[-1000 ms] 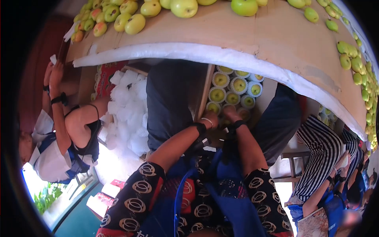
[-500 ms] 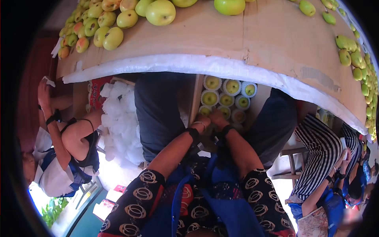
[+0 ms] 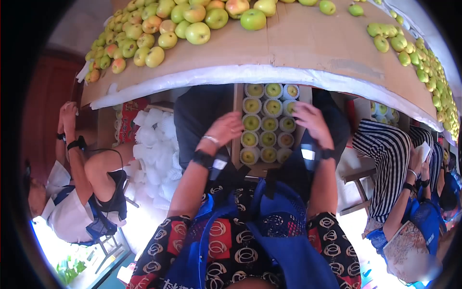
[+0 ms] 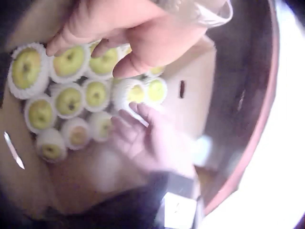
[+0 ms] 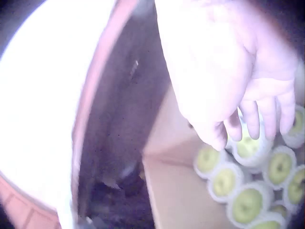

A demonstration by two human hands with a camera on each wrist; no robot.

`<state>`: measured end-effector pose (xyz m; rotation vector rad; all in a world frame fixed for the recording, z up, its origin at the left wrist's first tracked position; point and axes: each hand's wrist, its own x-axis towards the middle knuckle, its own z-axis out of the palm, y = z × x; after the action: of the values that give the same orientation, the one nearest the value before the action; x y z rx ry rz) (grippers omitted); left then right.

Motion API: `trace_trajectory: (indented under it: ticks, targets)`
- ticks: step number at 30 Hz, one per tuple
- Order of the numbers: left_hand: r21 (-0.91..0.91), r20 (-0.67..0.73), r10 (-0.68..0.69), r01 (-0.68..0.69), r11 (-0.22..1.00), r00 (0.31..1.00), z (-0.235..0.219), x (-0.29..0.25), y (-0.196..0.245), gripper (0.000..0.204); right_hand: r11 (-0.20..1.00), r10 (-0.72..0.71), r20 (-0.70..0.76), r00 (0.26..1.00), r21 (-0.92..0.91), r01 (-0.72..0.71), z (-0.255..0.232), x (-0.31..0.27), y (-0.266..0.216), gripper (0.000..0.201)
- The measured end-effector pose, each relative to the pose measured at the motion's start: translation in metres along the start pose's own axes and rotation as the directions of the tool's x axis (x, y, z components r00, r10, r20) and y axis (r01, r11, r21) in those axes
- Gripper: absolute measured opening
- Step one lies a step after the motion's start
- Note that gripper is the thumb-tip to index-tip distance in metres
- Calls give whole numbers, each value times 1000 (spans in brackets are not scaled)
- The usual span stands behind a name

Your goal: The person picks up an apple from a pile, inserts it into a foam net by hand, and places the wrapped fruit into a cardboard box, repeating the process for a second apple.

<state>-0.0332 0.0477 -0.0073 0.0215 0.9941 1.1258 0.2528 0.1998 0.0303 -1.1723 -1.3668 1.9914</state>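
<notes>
Below my hands a cardboard box point(image 3: 237, 103) holds rows of yellow-green apples point(image 3: 269, 124), each in a white foam net. My left hand point(image 3: 225, 129) hovers by the box's left side, fingers loosely extended and holding nothing. At the right side, my right hand point(image 3: 313, 124) is spread above the apples, its palm turned inward and nothing in it. In the left wrist view my left hand point(image 4: 138, 36) hangs over the netted apples point(image 4: 69, 101). The right wrist view shows my right hand point(image 5: 233, 71) with fingers pointing down over an apple point(image 5: 248, 145).
A cardboard-covered table point(image 3: 298, 48) with a white padded edge point(image 3: 231, 76) stands ahead, loose apples point(image 3: 198, 33) piled on it. White foam nets point(image 3: 156, 139) are heaped at left. People sit on both sides, one in striped trousers point(image 3: 385, 154).
Both hands have lifted from the near end of the box and moved apart, one to each side. More netted apples now show. The head view has shifted.
</notes>
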Motion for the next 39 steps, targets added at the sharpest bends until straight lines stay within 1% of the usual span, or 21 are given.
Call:
trace_trajectory:
  ticks: [2,3,4,5,6,7,8,9,11,12,14,15,17,20,22,25,30,32,36,38,39]
  targets:
    - [100,37,224,-226,969,974,7,-50,40,39,979,-69,-104,992,185,87,-28,-37,-29,38]
    - [223,-72,350,-327,918,934,13,-74,55,39,950,-67,-131,989,295,103,-42,-53,-32,39]
    - [236,-120,489,-454,859,864,5,-90,64,38,940,-63,-188,980,318,122,-54,-65,-29,41]
    - [354,-151,657,-580,734,739,0,-107,66,36,911,-91,-243,966,371,180,-62,-69,-13,42]
    - [359,-141,664,-587,725,734,-10,-111,66,36,873,-126,-303,945,419,251,-67,-67,5,43]
    - [785,-89,836,-478,393,542,-20,-113,64,38,867,-139,-304,942,423,265,-67,-68,11,43]
    - [985,79,930,-174,-17,358,-30,-115,60,40,828,-200,-308,930,454,329,-67,-69,17,44]
    - [991,125,843,-110,-79,522,-20,-121,54,45,785,-257,-312,915,484,386,-67,-68,19,44]
    - [969,54,537,-173,174,842,-54,-96,24,59,714,-282,-345,895,549,436,-61,-70,21,44]
    - [968,71,537,-188,166,840,-52,-91,8,59,634,-314,-378,871,599,488,-61,-69,17,43]
    - [987,55,585,45,-156,809,-40,-83,-17,73,608,-332,-349,876,631,482,-62,-66,21,43]
    - [986,70,591,33,-162,804,-45,-75,-10,73,589,-332,-308,891,670,451,-62,-64,23,42]
    - [998,12,459,-40,52,888,-64,-64,-1,82,610,-327,-308,893,653,449,-58,-62,20,42]
    - [1000,-13,510,24,-16,860,-88,-45,-9,83,635,-292,-329,898,635,439,-56,-69,22,41]
    - [998,-28,504,49,-28,863,-84,-48,-5,83,589,-273,-407,872,645,486,-61,-69,28,40]
    - [997,-66,502,80,-7,863,-73,-49,-8,82,546,-234,-372,898,714,438,-62,-70,44,38]
    - [995,-96,506,90,36,857,-65,-55,-7,82,599,-196,-387,901,681,423,-63,-56,46,38]
    - [1000,-30,537,27,13,843,-68,-56,-8,82,622,-163,-402,901,667,411,-61,-55,45,38]
    - [997,-56,566,81,-19,822,-59,-58,-14,81,590,-170,-418,892,683,432,-73,-54,53,40]
    - [959,3,626,175,-223,780,-34,-63,-9,79,558,-182,-424,887,698,449,-77,-54,52,39]
    - [959,-18,623,189,-209,782,-31,-59,-8,79,568,-199,-405,892,695,442,-82,-55,54,39]
